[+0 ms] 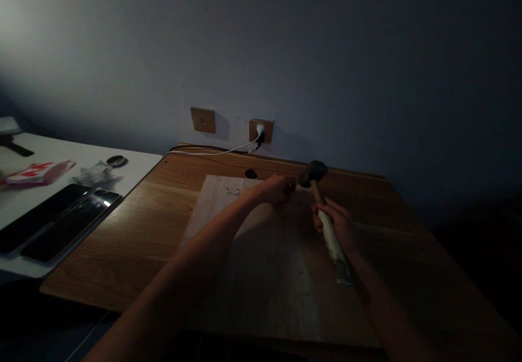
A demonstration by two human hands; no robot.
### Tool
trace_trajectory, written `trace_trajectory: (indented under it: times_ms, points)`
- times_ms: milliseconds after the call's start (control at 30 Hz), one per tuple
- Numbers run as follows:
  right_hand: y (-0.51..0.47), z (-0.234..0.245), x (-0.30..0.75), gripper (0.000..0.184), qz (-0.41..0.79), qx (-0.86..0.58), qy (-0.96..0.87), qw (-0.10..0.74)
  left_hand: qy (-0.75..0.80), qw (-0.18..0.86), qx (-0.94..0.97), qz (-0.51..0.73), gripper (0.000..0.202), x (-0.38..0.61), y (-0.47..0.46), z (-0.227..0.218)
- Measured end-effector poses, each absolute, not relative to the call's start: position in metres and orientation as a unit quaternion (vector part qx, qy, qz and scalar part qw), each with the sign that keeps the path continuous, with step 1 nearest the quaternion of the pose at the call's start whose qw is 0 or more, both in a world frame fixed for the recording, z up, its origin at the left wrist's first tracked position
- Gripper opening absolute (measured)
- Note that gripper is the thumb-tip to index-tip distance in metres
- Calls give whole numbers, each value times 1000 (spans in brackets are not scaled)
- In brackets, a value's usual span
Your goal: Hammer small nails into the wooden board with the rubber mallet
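My right hand (336, 220) is wrapped around the handle of a hammer (328, 229), whose dark head is up and away from me, near the far edge of the board. Just left of that head, my left hand (279, 188) rests low over the pale wooden board (277, 275) with its fingers pinched together. Whatever lies between those fingers is too small and dark to make out. A small shiny metal piece with two raised ends (232, 192) stands on the board, left of my left hand.
The board lies on a wooden table (134, 226) against the wall. Plugs sit in a wall socket (261, 131), with a white cable (220, 151) trailing left. On a white table (138, 159) at left are a phone-like dark device (71, 226), a red-and-white packet (41, 173) and crumpled clear plastic (95, 174).
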State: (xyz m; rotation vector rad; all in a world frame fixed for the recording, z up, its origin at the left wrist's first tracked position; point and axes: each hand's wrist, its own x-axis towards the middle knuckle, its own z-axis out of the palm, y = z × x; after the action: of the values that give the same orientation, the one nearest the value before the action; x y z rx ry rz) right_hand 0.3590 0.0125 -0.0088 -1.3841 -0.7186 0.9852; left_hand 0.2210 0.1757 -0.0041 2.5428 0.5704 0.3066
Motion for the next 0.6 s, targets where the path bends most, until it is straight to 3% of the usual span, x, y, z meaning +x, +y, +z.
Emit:
trace_trajectory:
  times_ms: [200,600]
  points:
    - [4,10,367,41,464,-592,-327,572,233,287,922,114,39,217,175,-2]
    - [3,11,363,46,481,-621,-356,506,243,309,912,113,49,215,176,-3]
